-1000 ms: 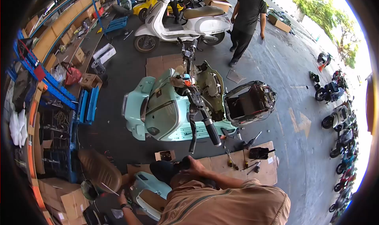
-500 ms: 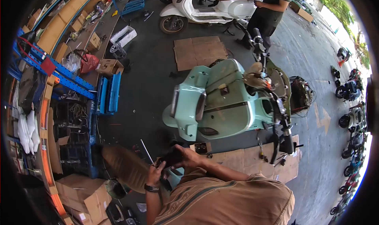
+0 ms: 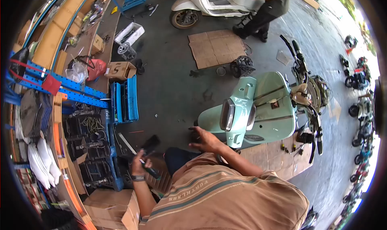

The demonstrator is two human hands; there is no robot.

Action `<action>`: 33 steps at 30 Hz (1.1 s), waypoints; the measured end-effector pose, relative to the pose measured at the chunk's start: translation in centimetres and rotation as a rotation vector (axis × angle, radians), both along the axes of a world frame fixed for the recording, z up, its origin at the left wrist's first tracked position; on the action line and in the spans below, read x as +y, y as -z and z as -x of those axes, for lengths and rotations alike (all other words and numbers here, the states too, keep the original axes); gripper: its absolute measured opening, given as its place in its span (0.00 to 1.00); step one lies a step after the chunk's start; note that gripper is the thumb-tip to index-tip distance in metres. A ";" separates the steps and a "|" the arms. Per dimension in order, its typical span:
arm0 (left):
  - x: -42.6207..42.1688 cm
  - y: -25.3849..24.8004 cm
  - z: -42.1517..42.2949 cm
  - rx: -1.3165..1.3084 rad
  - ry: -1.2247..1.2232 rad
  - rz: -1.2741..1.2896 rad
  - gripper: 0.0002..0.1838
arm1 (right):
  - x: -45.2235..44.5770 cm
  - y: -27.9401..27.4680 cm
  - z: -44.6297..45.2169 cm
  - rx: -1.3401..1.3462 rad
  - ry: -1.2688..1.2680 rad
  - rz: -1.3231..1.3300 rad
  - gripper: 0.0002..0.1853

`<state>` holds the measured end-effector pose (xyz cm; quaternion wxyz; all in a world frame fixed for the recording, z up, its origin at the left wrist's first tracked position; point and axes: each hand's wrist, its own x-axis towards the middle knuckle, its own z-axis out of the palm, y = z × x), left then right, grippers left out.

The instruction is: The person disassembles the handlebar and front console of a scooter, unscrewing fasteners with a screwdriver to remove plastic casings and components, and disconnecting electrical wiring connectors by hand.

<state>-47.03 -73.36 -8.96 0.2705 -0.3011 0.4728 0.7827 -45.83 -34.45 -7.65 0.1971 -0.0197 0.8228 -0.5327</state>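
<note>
My left hand (image 3: 141,164) is closed round a screwdriver (image 3: 152,172), its handle dark with some green and its pale shaft pointing up and left. A small black part (image 3: 150,144) is at the fingers of the same hand; its kind is not clear. My right hand (image 3: 208,140) is empty with its fingers spread, just left of the mint-green scooter front (image 3: 238,113). That body has its handlebar (image 3: 300,54) and bare cables on the far right side. A brown ribbed seat (image 3: 161,177) lies below my left hand, partly hidden.
Blue toolbox (image 3: 125,99), cardboard box (image 3: 120,69) and shelving (image 3: 76,87) stand on the left. Flat cardboard (image 3: 215,48) lies ahead, with a dark round part (image 3: 242,66) beside it. A person (image 3: 274,10) stands by a white scooter (image 3: 213,4).
My hands have come apart. The right one has let go of the black part and opened, while the left has moved left with the screwdriver. The view has turned left.
</note>
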 end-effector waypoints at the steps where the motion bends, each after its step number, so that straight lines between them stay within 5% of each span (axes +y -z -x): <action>1: -3.1 -0.4 1.3 -0.001 -0.027 0.020 0.10 | 0.2 0.5 0.0 -0.018 0.052 -0.058 0.39; 11: -44.9 -4.7 16.5 0.362 -0.452 0.484 0.38 | -4.2 2.2 -1.6 -0.248 0.527 -0.423 0.33; 18: -66.5 -4.4 21.1 0.456 -0.808 0.629 0.29 | -19.2 3.5 3.8 -0.212 0.428 -0.440 0.38; 20: -71.2 -3.5 20.1 0.621 -0.573 0.881 0.29 | -23.0 4.1 4.6 -0.257 0.289 -0.365 0.43; 21: -70.8 -4.3 19.4 0.773 -0.361 1.094 0.31 | -24.3 7.6 3.6 -0.053 0.317 -0.352 0.32; 22: -70.6 -4.7 18.7 0.938 -0.199 1.271 0.34 | -25.4 8.0 3.8 -0.148 0.336 -0.167 0.28; 24: -63.6 -11.0 21.3 0.342 -1.049 0.522 0.27 | -27.1 7.6 4.7 -0.189 0.221 -0.254 0.24; 26: -61.0 -13.3 21.7 0.451 -1.044 0.562 0.33 | -27.8 6.8 5.0 -0.261 0.163 -0.343 0.23; 33: -64.6 -13.2 22.4 0.450 -1.142 0.558 0.23 | -25.2 7.3 6.3 -0.192 0.198 -0.468 0.23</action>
